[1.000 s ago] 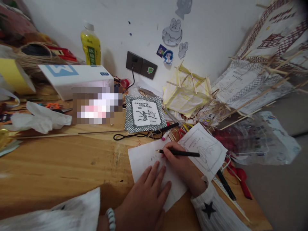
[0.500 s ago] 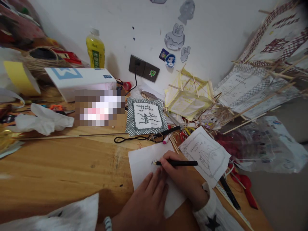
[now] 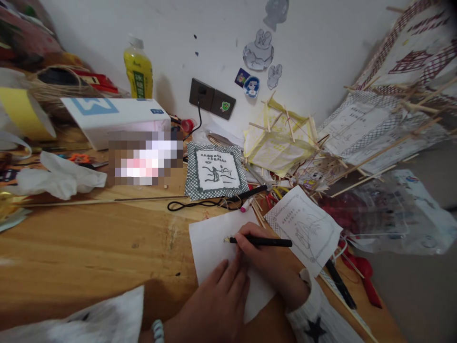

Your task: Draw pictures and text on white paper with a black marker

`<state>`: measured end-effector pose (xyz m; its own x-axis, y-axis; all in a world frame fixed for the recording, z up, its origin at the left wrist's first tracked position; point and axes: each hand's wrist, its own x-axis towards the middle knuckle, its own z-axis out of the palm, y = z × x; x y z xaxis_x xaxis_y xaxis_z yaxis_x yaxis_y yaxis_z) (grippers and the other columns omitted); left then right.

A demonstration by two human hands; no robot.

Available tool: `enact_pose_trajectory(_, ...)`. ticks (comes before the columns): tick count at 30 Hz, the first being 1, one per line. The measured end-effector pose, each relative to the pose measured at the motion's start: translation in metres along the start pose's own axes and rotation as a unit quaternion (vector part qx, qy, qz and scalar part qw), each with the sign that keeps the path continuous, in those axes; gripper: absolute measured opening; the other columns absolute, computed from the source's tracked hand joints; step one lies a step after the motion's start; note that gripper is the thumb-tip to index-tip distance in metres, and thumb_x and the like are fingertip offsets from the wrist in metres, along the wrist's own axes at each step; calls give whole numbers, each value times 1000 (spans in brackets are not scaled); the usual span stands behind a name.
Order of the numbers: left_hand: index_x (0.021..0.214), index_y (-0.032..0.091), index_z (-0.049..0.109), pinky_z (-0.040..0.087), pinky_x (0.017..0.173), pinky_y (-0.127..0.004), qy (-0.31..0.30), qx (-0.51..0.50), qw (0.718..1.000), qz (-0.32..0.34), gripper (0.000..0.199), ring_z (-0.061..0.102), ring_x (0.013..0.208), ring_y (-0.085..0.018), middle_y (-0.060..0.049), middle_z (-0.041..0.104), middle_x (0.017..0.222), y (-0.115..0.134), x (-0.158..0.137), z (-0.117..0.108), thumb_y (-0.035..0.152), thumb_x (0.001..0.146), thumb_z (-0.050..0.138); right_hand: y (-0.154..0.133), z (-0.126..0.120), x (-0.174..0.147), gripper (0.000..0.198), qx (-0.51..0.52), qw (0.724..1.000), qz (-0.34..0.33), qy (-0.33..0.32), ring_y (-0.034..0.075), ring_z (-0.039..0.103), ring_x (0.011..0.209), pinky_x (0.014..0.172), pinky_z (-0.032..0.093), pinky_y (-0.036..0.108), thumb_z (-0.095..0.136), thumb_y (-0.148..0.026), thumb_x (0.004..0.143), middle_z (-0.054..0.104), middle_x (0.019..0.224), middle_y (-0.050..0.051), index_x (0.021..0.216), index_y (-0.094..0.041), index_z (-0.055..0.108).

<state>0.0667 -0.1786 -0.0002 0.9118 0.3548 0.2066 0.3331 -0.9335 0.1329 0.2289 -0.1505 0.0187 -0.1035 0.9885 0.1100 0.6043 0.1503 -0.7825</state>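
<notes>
A sheet of white paper [image 3: 207, 243] lies on the wooden table under both hands. My right hand [image 3: 255, 247] pinches a black pencil [image 3: 273, 242], whose pale sharpened tip touches the upper middle of the sheet beside a few small faint marks. My left hand [image 3: 217, 300] rests flat on the lower part of the paper, fingers stretched out. Just beyond the sheet lies a finished-looking card [image 3: 217, 171] with a dark crosshatched border, lettering and a drawing. To the right is another paper [image 3: 303, 228] with a pencil drawing and writing.
A yellow paper-and-stick frame [image 3: 280, 143] and larger paper lanterns [image 3: 378, 114] stand at the right. Behind the table's left side are a white box [image 3: 124, 116], a yellow drink bottle [image 3: 138, 71] and a crumpled tissue [image 3: 59, 176]. A black cord [image 3: 193, 206] lies above the sheet.
The pencil tip has shifted slightly to the left on the paper, with my right hand. My left hand stays flat on the sheet. The whole view has shifted a little.
</notes>
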Motion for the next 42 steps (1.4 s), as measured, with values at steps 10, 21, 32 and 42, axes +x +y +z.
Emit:
enact_pose_trajectory(10, 120, 3, 60, 41, 96, -40, 98, 53, 994, -15, 39, 52, 120, -31, -19, 58, 128, 2, -2, 16, 27, 96, 40, 6, 2, 1, 22, 29, 999, 16, 2, 13, 52, 60, 57, 42, 24, 51, -27, 87, 55, 63, -3, 66, -21, 54)
enact_pose_trajectory(21, 118, 4, 62, 40, 96, -38, 101, 54, 993, -23, 39, 53, 118, -29, -17, 61, 125, 3, -3, 13, 27, 96, 40, 7, 2, 2, 21, 35, 999, 8, -7, 12, 53, 59, 57, 42, 23, 53, -26, 86, 57, 62, -3, 65, -21, 56)
enact_pose_trajectory(32, 116, 4, 63, 40, 95, -40, 107, 59, 992, -13, 38, 54, 117, -31, -17, 61, 124, 2, -2, 15, 27, 95, 42, 8, 1, 0, 22, 55, 998, 15, -22, 12, 53, 57, 55, 43, 23, 53, -26, 86, 58, 60, -4, 65, -21, 56)
enact_pose_trajectory(42, 119, 5, 62, 40, 96, -39, 91, 42, 995, -15, 39, 53, 119, -28, -15, 60, 127, 2, -4, 15, 27, 97, 37, 7, 1, 3, 24, -23, 998, 33, 43, 14, 54, 60, 58, 42, 26, 49, -28, 88, 58, 61, -3, 65, -23, 54)
